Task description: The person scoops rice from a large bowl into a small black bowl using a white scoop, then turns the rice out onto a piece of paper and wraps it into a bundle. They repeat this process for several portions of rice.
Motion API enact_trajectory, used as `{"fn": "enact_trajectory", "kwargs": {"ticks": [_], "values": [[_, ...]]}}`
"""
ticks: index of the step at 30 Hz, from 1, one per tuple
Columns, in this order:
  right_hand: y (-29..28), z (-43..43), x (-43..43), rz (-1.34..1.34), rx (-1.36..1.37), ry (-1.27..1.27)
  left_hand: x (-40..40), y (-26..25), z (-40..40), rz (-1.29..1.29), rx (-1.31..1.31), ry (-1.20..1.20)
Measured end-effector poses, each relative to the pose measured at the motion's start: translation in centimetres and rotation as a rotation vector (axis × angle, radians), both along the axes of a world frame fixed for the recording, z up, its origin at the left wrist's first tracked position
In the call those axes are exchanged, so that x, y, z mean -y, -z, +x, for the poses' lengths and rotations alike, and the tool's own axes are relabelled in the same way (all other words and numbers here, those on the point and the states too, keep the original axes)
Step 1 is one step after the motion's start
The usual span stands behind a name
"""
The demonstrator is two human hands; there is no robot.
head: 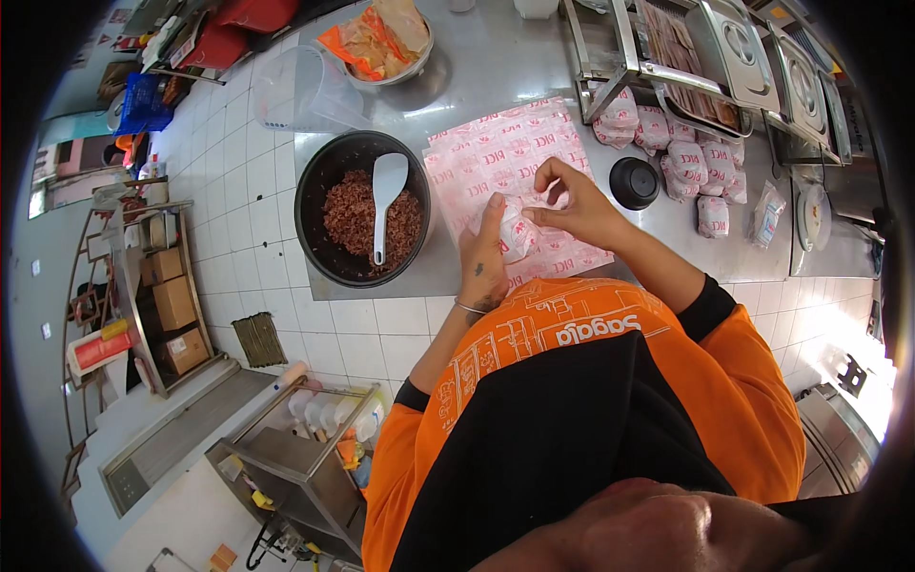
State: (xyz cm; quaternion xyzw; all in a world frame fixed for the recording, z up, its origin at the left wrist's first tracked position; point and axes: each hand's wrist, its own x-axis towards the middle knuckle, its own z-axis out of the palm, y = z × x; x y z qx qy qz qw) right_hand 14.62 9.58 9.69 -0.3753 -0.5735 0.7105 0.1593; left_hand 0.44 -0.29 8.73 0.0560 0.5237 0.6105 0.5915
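My left hand (483, 259) holds a small parcel wrapped in printed paper (519, 232) over a stack of the same pink-and-white wrapping sheets (479, 168). From the right, my right hand (582, 207) reaches in with its thumb tip at the parcel's edge and its index finger bent and raised; whether it pinches the paper is unclear. Left of the sheets stands a black pot (306, 207) of reddish-brown cooked rice (347, 214), with a white rice paddle (386, 200) lying on the rice. An upside-down black bowl (634, 181) sits just right of the sheets.
Several wrapped parcels (690, 164) cluster on the steel table (493, 57) at right, below a metal rack (622, 68) with lidded steel pans (740, 43). A clear plastic jug (297, 93) and a metal bowl (407, 73) with an orange bag stand beyond the pot.
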Motion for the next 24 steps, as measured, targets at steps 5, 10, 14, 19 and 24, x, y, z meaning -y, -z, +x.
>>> {"fn": "enact_trajectory", "kwargs": {"ticks": [5,10,14,19,24], "values": [[1.1,-0.5,2.8,0.659,0.098,0.081,-1.0,-0.1,1.2,-0.026,-0.462,-0.086],[0.7,-1.3,4.1,0.239,0.071,0.103,-1.0,2.6,0.8,0.039,-0.435,-0.169],[1.3,-0.9,3.8,0.258,0.107,0.231,-1.5,2.8,2.3,0.057,-0.155,-0.136],[2.4,0.6,3.9,0.074,-0.007,0.395,-1.7,2.8,2.8,0.099,0.061,0.087],[2.0,7.6,2.8,-0.011,-0.118,0.684,-1.7,3.9,2.5,0.151,0.095,0.227]]}}
